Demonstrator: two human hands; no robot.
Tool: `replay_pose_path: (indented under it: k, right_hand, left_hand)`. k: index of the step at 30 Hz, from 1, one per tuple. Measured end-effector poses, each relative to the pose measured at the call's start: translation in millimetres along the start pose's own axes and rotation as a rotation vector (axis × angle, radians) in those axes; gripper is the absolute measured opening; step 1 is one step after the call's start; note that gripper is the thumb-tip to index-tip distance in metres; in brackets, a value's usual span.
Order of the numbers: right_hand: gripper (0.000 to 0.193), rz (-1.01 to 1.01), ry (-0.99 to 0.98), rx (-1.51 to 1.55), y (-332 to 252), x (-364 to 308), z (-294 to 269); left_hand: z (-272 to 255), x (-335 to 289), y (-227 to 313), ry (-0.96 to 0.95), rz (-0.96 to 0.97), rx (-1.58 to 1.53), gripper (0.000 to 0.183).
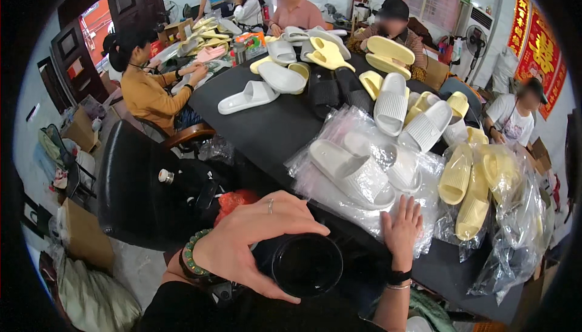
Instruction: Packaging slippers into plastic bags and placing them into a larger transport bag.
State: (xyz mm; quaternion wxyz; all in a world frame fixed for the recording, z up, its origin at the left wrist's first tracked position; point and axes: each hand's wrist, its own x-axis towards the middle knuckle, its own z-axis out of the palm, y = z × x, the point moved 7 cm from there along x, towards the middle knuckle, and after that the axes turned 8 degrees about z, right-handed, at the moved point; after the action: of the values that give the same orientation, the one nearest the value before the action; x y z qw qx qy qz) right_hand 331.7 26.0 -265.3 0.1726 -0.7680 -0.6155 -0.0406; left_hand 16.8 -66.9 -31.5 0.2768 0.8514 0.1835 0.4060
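Observation:
My left hand [260, 241], wearing a ring and a green beaded bracelet, is curled round a dark round cup [307, 265] close to my body. Its thumb is on the near side and its fingers on the far side. At the near table edge, my right hand [401, 228] lies with fingers stretched out on clear plastic bags [422, 235], gripping nothing. Just beyond it are white slippers [351, 173] on and in clear plastic. Yellow slippers [473, 211] in clear bags lie to the right of that hand.
The black table [242, 132] carries loose white, yellow and black slippers [327, 92]. A black chair [136, 180] stands to the left, with a small bottle [165, 176] nearby. Several people sit round the table, one in an orange top [151, 92]. Cardboard boxes [85, 235] stand far left.

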Motion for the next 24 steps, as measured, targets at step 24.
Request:
replay_pose_path:
  k: [24]
  right_hand:
    - [0.074,0.022,0.07,-0.023,9.8,-0.3,6.5]
  left_hand:
    - [54.9,53.0,12.7,-0.095,0.05,-0.116,0.072]
